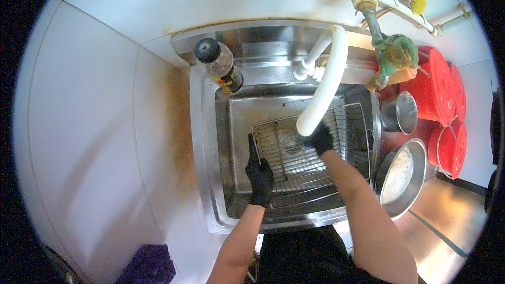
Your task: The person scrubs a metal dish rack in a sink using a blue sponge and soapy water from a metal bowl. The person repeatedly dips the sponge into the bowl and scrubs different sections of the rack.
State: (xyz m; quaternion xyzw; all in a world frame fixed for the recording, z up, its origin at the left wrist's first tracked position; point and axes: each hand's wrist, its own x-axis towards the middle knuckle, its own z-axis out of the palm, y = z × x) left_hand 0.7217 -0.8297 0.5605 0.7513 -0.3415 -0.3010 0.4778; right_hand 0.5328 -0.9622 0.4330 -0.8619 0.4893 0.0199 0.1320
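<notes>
Before me is a stainless steel sink (pixel 205 189) with a metal wire rack (pixel 282 173) tilted across its basin. In a black glove, my left hand (pixel 260 181) grips the rack's left edge, with fingers stretched along the frame. My right hand (pixel 321 140), also black-gloved, is over the middle of the rack. A thick white spout (pixel 325 90) hides part of that hand. A blurred roundish patch, perhaps a wire scourer, shows beside its fingers; whether the hand holds it is unclear. Under the rack lies what looks like a shallow metal tray (pixel 240 118).
A black-capped bottle (pixel 221 67) stands at the sink's back left corner. To the right are a metal bowl (pixel 420 165) of whitish contents, a steel pot (pixel 394 114) and red lidded buckets (pixel 434 86). A greenish tap (pixel 398 53) juts from the wall near a yellow brush (pixel 418 2).
</notes>
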